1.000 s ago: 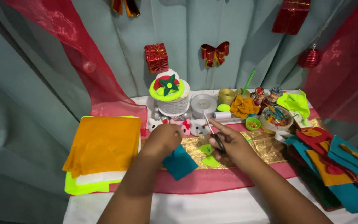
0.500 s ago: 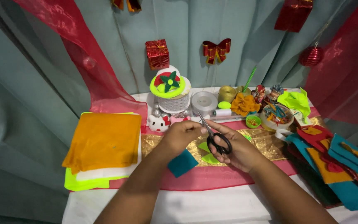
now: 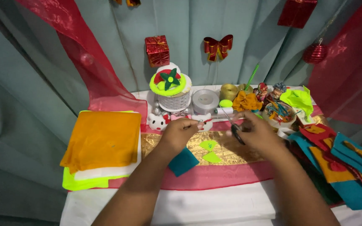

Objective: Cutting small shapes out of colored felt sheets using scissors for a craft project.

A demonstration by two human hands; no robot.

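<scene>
Two hands work over the gold strip (image 3: 156, 144) at the table's middle. The right hand (image 3: 258, 134) is closed around a pair of black-handled scissors (image 3: 234, 130); their long axis runs from the handles near the palm up and left to the far tips. The left hand (image 3: 180, 132) pinches something small, too tiny to identify. With the blades pointing toward the left fingers, a hasty snip could nick them. Two lime felt cutouts (image 3: 209, 150) and a teal felt piece (image 3: 183, 161) lie just beneath.
</scene>
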